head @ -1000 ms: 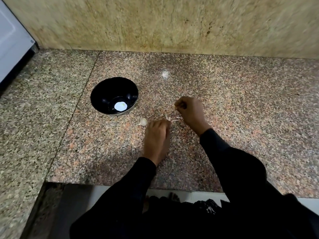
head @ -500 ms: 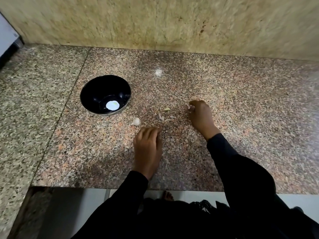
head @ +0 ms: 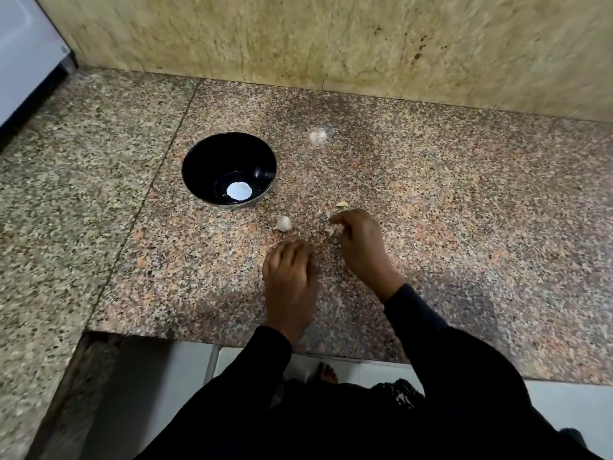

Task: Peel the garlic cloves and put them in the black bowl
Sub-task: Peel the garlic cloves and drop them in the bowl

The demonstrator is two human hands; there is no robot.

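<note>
Nearest the camera, black sleeves [head: 447, 376] reach out over the front edge of the speckled granite worktop [head: 464, 227]. The left hand [head: 290, 280] rests palm down on the stone, its fingers loosely curved and its grip holding nothing. Just beyond and to its right, the right hand [head: 360, 247] is bent at the wrist with its fingertips drawn together in a narrow grip — a pale scrap shows at them, but motion blur hides whether it is pinched or only touched. Bits of papery skin [head: 328, 215] lie beside those fingertips. An unpeeled garlic clove [head: 283, 224] sits on the worktop just ahead of the left hand, and a smaller pale piece [head: 342, 204] lies ahead of the right. Further back stands the black bowl [head: 212, 161] — upright, with a round white patch at its bottom. Behind everything rises a mottled yellow-beige wall [head: 331, 38].
</note>
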